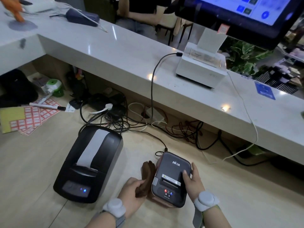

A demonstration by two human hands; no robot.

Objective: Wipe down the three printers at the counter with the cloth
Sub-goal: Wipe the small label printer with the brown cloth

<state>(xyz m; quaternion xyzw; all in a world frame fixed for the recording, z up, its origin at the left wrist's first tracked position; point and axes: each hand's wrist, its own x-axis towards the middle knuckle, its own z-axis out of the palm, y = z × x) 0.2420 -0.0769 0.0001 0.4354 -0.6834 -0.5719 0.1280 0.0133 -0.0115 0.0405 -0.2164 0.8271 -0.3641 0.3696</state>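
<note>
- Down at the near edge, the left hand (134,186) has its fingers curled round a folded brown cloth (148,173) and holds it against the left side of the small grey printer (171,171);
- the right hand (193,180) grips that printer's right side, thumb lying across the lid beside the yellow warning label, fingers wrapped round the right edge;
- the small grey printer stands near centre on the pale lower worktop (32,162), red and blue lights lit at its near end (a black cable plugs in at its far end);
- just left of it, apart from the cloth, stands the larger black printer (105,163), a strip of white paper (92,145) running over its top and a blue light on its near face;
- the white printer (202,66) sits far right on the raised white worktop (115,51), a blank slip standing out of it, under a dark touchscreen (246,12);
- tangled cables (115,119) lie beneath the raised worktop; red-bordered label sheets (28,119) and a marker pen (47,106) lie at far left.
</note>
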